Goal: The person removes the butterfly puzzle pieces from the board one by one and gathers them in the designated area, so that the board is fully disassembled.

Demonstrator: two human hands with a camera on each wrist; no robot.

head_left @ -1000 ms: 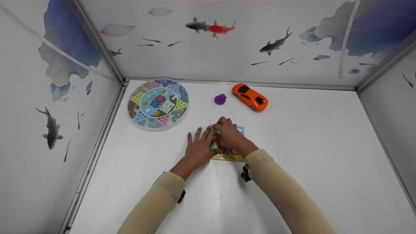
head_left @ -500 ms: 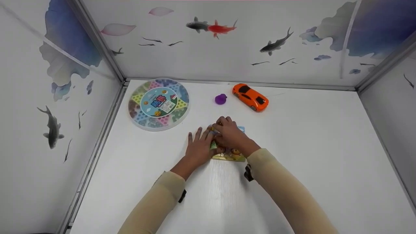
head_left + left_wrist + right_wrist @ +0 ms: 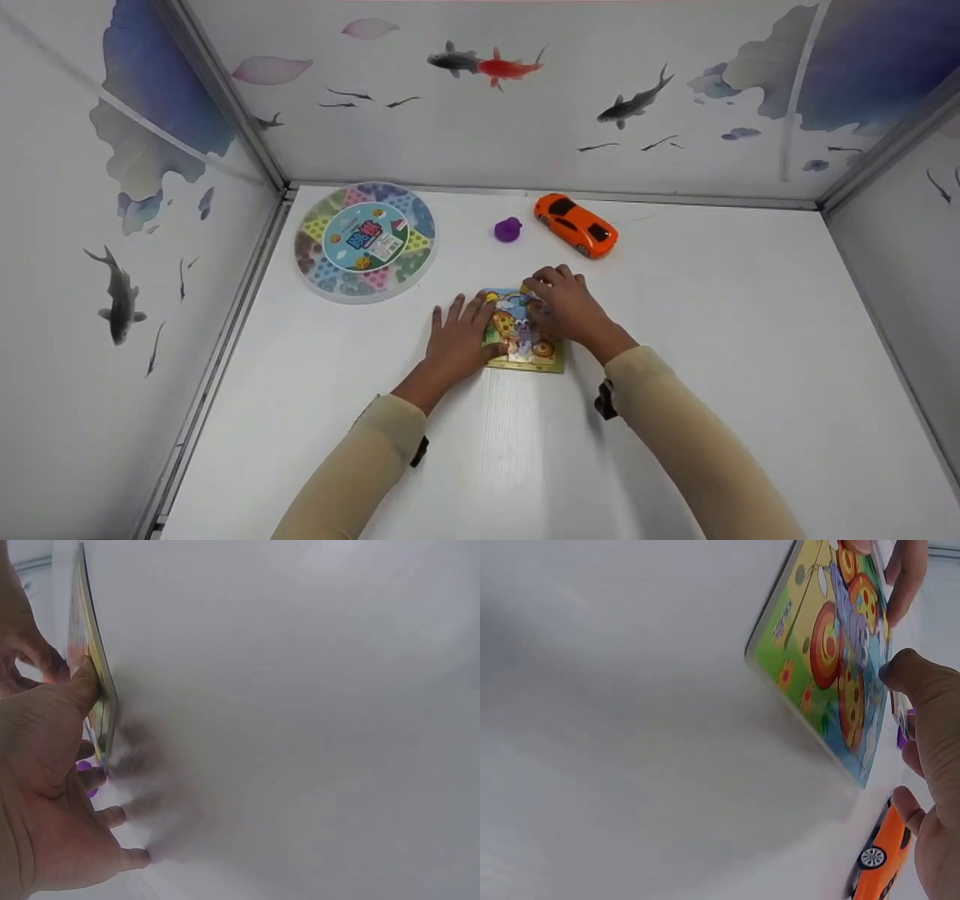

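A small jigsaw puzzle board (image 3: 521, 341) with a bright butterfly picture lies at the middle of the table. My left hand (image 3: 459, 343) is spread along its left side. In the left wrist view the left thumb (image 3: 86, 682) rests on the board's edge, with the other fingers fanned out beside it. My right hand (image 3: 570, 304) is over the board's upper right part. In the right wrist view its thumb and fingers pinch a small puzzle piece (image 3: 901, 709), tilted above the picture (image 3: 832, 645). The hand hides part of this piece.
A round Chinese checkers box (image 3: 365, 241) lies at the back left. Beyond the puzzle are a small purple toy duck (image 3: 508, 229) and an orange toy car (image 3: 576, 226). Printed walls enclose the white table (image 3: 720, 337) at the back and sides.
My right hand has moved right from the board's upper left area, uncovering more of the butterfly picture. The left hand stays in place.
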